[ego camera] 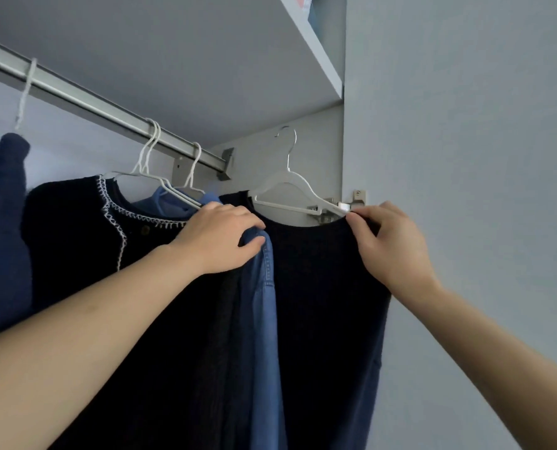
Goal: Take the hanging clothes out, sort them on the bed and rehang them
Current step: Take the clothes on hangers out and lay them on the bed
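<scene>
A dark navy garment [322, 303] hangs on a white hanger [290, 190] whose metal hook is off the rail, in front of the wardrobe's side wall. My right hand [390, 245] pinches the garment's right shoulder at the hanger's end. My left hand [218, 238] grips the garment's left shoulder, together with the edge of a blue denim shirt [264, 313]. Left of them hangs a black cardigan with white stitched trim [85, 228], and a blue knit [1, 222] at the far left.
A metal rail [108, 108] runs from upper left to a bracket [226, 164] on the wardrobe's side wall. Several white hangers hook over it. A white shelf [316, 43] sits overhead. The pale wardrobe door [465, 157] with a hinge [358, 196] stands on the right.
</scene>
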